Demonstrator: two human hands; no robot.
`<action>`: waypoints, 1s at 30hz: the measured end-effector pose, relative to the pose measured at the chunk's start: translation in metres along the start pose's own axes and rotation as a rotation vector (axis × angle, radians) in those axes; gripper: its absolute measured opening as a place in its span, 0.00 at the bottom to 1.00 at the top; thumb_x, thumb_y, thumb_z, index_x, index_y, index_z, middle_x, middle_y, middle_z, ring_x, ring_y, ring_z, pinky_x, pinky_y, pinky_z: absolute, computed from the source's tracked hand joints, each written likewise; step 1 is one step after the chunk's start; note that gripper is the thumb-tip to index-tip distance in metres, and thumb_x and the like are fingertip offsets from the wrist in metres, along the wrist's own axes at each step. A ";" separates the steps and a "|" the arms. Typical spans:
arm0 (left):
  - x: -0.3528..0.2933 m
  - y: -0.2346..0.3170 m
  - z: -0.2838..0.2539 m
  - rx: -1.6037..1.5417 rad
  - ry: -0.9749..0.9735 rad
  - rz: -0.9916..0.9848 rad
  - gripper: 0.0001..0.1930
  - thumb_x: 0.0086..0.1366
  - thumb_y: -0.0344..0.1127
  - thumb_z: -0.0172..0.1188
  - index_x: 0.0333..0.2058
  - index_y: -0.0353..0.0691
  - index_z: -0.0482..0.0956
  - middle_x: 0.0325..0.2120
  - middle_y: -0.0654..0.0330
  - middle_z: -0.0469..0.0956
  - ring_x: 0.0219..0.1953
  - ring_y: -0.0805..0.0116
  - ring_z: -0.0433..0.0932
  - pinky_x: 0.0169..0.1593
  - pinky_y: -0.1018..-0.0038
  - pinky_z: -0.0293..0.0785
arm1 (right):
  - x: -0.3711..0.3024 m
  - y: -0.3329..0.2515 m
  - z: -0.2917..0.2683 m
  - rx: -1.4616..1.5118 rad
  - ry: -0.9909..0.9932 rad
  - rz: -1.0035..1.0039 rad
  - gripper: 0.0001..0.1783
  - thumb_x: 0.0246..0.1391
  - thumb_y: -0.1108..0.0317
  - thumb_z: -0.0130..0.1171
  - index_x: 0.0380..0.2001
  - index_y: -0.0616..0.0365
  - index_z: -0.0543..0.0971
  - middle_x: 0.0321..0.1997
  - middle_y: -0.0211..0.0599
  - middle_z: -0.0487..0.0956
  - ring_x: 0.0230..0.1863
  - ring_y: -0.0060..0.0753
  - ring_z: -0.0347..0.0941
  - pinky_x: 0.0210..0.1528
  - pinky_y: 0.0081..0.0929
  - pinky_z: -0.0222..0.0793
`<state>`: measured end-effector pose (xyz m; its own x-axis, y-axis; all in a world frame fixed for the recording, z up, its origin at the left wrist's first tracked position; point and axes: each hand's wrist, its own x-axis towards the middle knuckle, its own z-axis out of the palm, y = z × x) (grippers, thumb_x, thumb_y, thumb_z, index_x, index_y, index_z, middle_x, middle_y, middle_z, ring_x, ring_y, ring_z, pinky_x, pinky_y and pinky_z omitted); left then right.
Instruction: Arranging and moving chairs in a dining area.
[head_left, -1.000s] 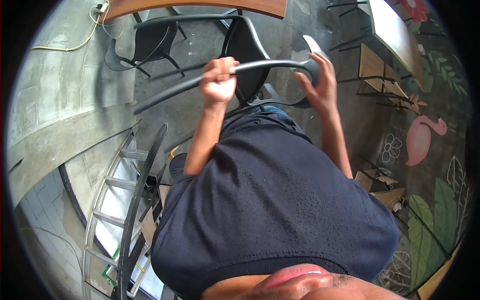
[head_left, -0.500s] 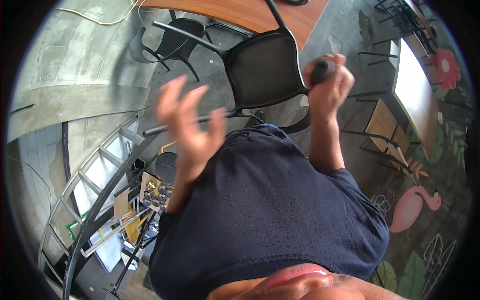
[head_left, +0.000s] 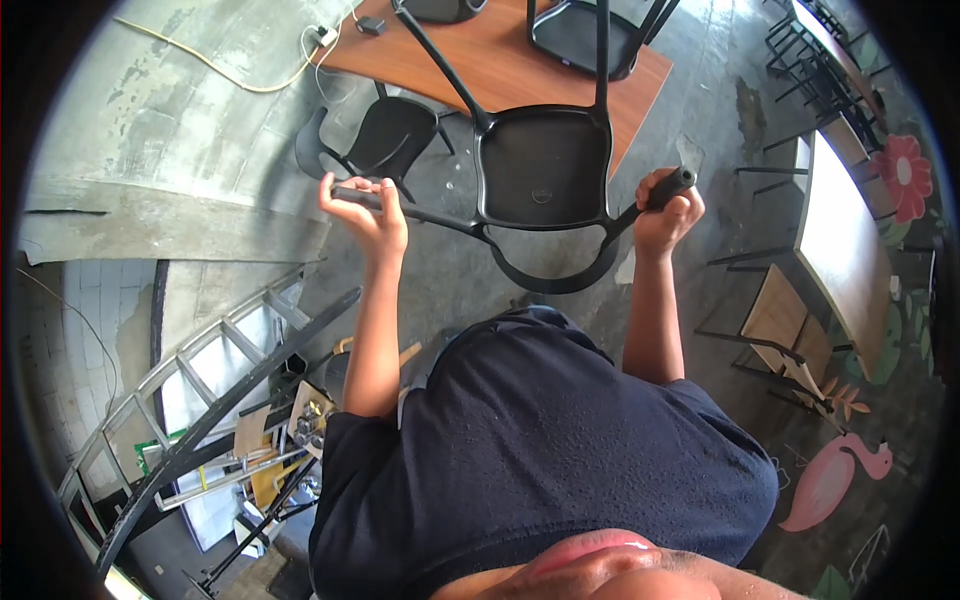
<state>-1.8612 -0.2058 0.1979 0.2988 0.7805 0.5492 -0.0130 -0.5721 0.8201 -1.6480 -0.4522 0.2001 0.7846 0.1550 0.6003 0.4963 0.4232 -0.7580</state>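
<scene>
A black chair (head_left: 545,165) is tipped over in front of me, the underside of its seat facing up. Its curved backrest (head_left: 560,286) hangs close to my body. My left hand (head_left: 372,222) is closed around one near leg of the chair, with the tip of that leg showing past the fingers. Around the other near leg my right hand (head_left: 662,218) is wrapped, and the round leg end pokes up above the fist. Both far legs reach away across the view of the wooden table.
Black chairs (head_left: 583,40) rest on the brown wooden table (head_left: 480,70) ahead. Another black chair (head_left: 390,135) stands left of it. A metal ladder (head_left: 228,338) leans on my left, near tools. White-topped tables (head_left: 845,240) and wooden chairs (head_left: 770,325) line the right.
My left hand, blurred and spread near a chair leg before, now grips that leg farther left. The chair has levelled out and shifted slightly in view; my right hand still holds its leg.
</scene>
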 end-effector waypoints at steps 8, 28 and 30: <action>0.058 -0.065 0.044 0.123 -0.248 0.132 0.37 0.49 0.29 0.60 0.54 0.35 0.47 0.33 0.52 0.65 0.37 0.60 0.67 0.46 0.64 0.64 | -0.038 0.069 -0.008 -0.104 -0.035 0.043 0.33 0.56 0.38 0.44 0.20 0.61 0.66 0.16 0.30 0.66 0.18 0.20 0.61 0.21 0.19 0.56; -0.115 -0.232 -0.149 -0.262 -0.824 -0.902 0.31 0.61 0.42 0.57 0.60 0.38 0.58 0.56 0.50 0.65 0.56 0.61 0.67 0.55 0.67 0.65 | -0.224 0.159 0.011 -0.542 -0.159 1.234 0.24 0.52 0.48 0.54 0.36 0.61 0.74 0.29 0.34 0.76 0.25 0.27 0.71 0.25 0.27 0.65; -0.229 -0.290 -0.265 0.103 -0.664 -1.069 0.31 0.58 0.47 0.58 0.56 0.35 0.63 0.53 0.47 0.68 0.55 0.59 0.68 0.55 0.67 0.66 | -0.253 0.124 0.123 -0.509 -0.498 1.435 0.15 0.54 0.57 0.53 0.34 0.60 0.75 0.28 0.35 0.76 0.28 0.27 0.72 0.28 0.25 0.67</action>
<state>-2.1784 -0.1521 -0.1229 0.5350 0.6052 -0.5895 0.5959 0.2243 0.7711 -1.8309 -0.3287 -0.0146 0.5457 0.4487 -0.7077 -0.3638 -0.6340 -0.6825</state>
